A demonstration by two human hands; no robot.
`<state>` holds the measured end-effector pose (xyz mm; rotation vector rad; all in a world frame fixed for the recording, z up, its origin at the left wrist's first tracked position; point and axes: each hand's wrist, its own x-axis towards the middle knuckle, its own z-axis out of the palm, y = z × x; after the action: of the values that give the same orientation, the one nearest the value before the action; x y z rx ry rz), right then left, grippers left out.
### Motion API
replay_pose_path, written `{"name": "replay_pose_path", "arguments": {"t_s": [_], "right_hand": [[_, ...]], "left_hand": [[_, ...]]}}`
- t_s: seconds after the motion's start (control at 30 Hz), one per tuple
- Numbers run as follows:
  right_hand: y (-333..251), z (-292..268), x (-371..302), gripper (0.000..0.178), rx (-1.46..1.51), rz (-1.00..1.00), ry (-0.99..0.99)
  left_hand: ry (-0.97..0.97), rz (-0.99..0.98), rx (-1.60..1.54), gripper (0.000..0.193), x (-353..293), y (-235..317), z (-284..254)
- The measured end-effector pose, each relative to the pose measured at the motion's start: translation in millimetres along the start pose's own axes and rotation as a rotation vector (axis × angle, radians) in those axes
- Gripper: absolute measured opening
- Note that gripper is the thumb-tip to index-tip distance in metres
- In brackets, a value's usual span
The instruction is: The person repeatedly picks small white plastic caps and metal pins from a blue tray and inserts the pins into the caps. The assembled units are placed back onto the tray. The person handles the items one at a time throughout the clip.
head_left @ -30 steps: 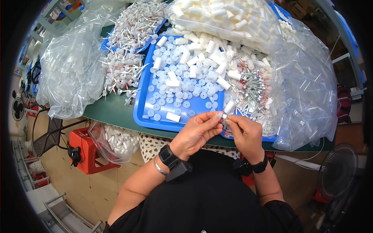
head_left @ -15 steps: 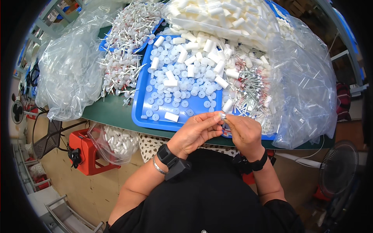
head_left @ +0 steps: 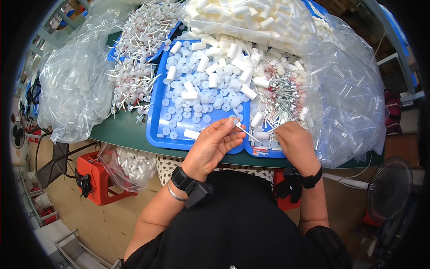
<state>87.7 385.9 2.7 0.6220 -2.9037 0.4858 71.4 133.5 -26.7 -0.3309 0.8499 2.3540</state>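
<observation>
My left hand (head_left: 215,145) pinches a thin pale rod (head_left: 247,133) between thumb and fingertip. A small white piece sits at the rod's held end, and its free end slants down to the right. My right hand (head_left: 295,144) is closed, fingertips down, at the right-hand blue tray (head_left: 264,154); what its fingers hold, if anything, is hidden. Metal pins (head_left: 283,101), some with red ends, lie heaped in that tray beyond the hand. In the large blue tray (head_left: 154,121) to the left are translucent discs (head_left: 206,119) and white cylinders (head_left: 189,95).
A big clear bag of white cylinders (head_left: 251,20) lies at the back. Empty-looking plastic bags rest at the left (head_left: 74,89) and right (head_left: 347,98). Disc-and-rod pieces (head_left: 134,83) pile up at the back left. A red stool (head_left: 96,179) and a fan (head_left: 389,188) stand below.
My hands, together at the near tray edge before, are now apart. The right hand has moved right over the pins, while the left has shifted slightly left with the rod now in view.
</observation>
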Motion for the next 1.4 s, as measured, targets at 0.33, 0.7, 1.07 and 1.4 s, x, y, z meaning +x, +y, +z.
{"name": "replay_pose_path", "arguments": {"t_s": [0.33,0.7,1.07,1.4], "right_hand": [[-1,21,7,0.006,-0.047,0.002,-0.043],[-2,16,8,0.009,0.368,0.179,0.032],[-30,4,8,0.011,0.582,0.175,0.041],[-37,13,12,0.014,1.038,0.365,-0.122]], "left_hand": [[-0.007,-0.02,-0.006,0.038,3,-6,0],[0.043,0.007,-0.031,0.027,5,-7,-1],[0.037,0.07,-0.107,0.024,5,-6,4],[-0.038,-0.061,-0.009,0.027,1,-15,8]]}}
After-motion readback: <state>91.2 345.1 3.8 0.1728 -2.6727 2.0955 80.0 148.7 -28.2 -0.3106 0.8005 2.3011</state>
